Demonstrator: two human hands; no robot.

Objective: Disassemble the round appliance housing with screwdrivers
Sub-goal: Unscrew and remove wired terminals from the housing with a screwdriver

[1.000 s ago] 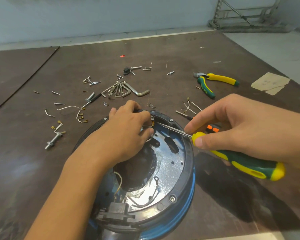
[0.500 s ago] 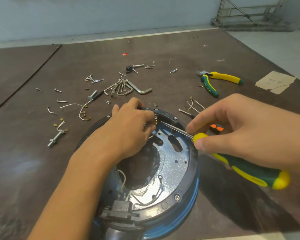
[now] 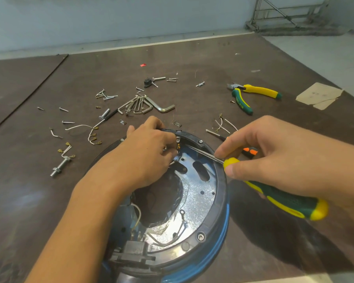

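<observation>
A dark brown desk [image 3: 29, 201] fills most of the view and carries everything else. Near its front edge sits the round housing [image 3: 221, 193], open side up, with a black rim over a blue outer wall, a shiny metal plate inside, a dark central opening and thin wires running across it. The left hand [image 3: 149, 154] reaches over the housing from the near side, its fingers curled round the far rim beside a small brass-coloured terminal. The right hand [image 3: 284, 160] comes in from the right and grips the green and yellow screwdriver [image 3: 290, 203], thumb and forefinger pinching near the top of the handle. The metal shaft slants down and left across the rim, its tip at the terminal just beside the left fingertips. A second, smaller screwdriver [image 3: 249, 152] with a black and orange handle lies on the desk, partly hidden behind the right hand. Farther back on the right lie green and yellow pliers [image 3: 240, 99] and a torn scrap of cardboard [image 3: 319, 94]. Behind the housing sits a bunch of hex keys [image 3: 139, 106]. To the left lie a bolt with a nut [image 3: 59, 166], short white wires with brass lugs [image 3: 92, 133] and scattered loose screws [image 3: 105, 94]
</observation>
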